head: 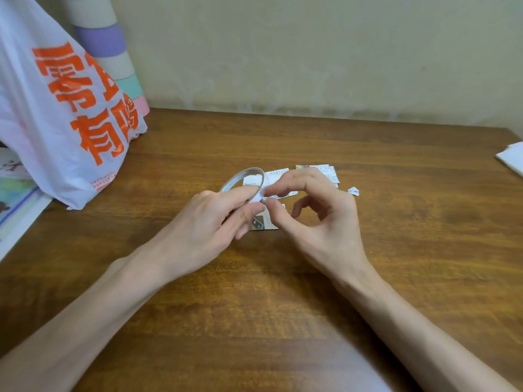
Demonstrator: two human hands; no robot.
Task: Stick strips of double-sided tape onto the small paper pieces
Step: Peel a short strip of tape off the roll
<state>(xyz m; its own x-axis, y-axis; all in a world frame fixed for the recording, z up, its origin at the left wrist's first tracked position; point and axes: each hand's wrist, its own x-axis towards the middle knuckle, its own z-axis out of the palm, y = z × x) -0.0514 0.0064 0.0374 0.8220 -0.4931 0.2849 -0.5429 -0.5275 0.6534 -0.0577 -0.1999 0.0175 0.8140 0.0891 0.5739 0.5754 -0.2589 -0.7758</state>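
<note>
A thin white roll of double-sided tape is held above the wooden table by my left hand, whose thumb and fingers grip its near side. My right hand is beside it, thumb and forefinger pinching the tape's loose end at the roll. Under the two hands lies a small paper piece with a dark printed patch. Several more small printed paper pieces lie just behind the hands, partly hidden by them. A tiny scrap lies to their right.
A white plastic bag with orange print stands at the back left, with a striped pastel cylinder behind it. Printed books or sheets lie at the left edge. White paper sits at the right edge. A wall runs behind the table.
</note>
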